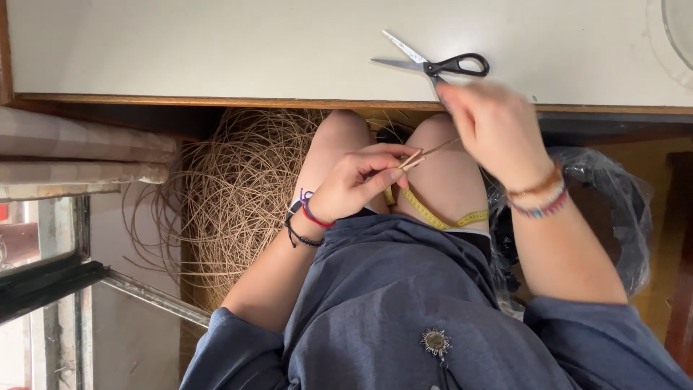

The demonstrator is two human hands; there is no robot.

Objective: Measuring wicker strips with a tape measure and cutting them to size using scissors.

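L hand & R hand — pinch 1 cane strand.

Black-handled scissors lie open on the white bench; a crinkled plastic bag sits off right, a window frame lower left.

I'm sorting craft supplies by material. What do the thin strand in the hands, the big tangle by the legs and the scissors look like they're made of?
The strand pinched between the left hand and right hand looks like matte tan cane or reed, as does the coiled tangle: stiff, springy loops suggest plant fibre, though I can't be sure. The scissors have shiny metal blades and glossy black handles, probably plastic.
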